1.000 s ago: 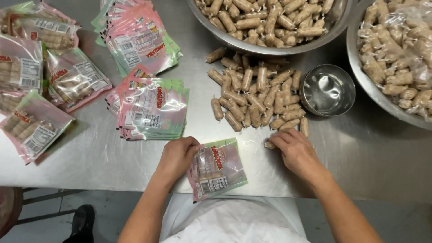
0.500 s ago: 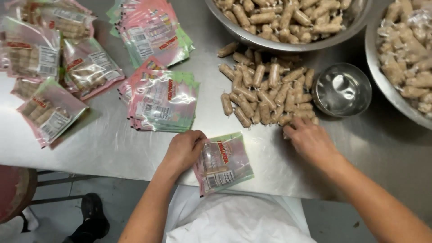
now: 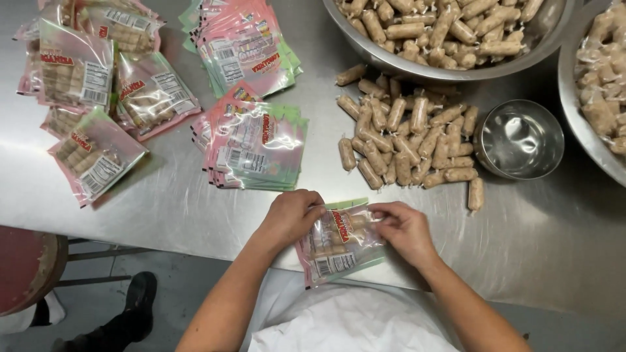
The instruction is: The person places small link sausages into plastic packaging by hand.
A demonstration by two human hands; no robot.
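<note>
A clear plastic pouch (image 3: 336,248) with pink and green print lies at the near edge of the steel table (image 3: 215,208), with several small wrapped sausages inside. My left hand (image 3: 290,215) grips its upper left corner. My right hand (image 3: 404,228) is at its open top right edge, fingers pinched on a sausage going into the mouth. A loose pile of sausages (image 3: 407,140) lies just beyond my hands.
A stack of empty pouches (image 3: 254,146) lies to the left of the pile, a second stack (image 3: 244,49) behind it. Filled pouches (image 3: 98,98) lie at far left. A big steel bowl of sausages (image 3: 443,32), a small empty bowl (image 3: 520,139) and another bowl (image 3: 596,91) stand right.
My right hand came back from the loose pile to the pouch mouth with a sausage. The left hand kept hold of the pouch.
</note>
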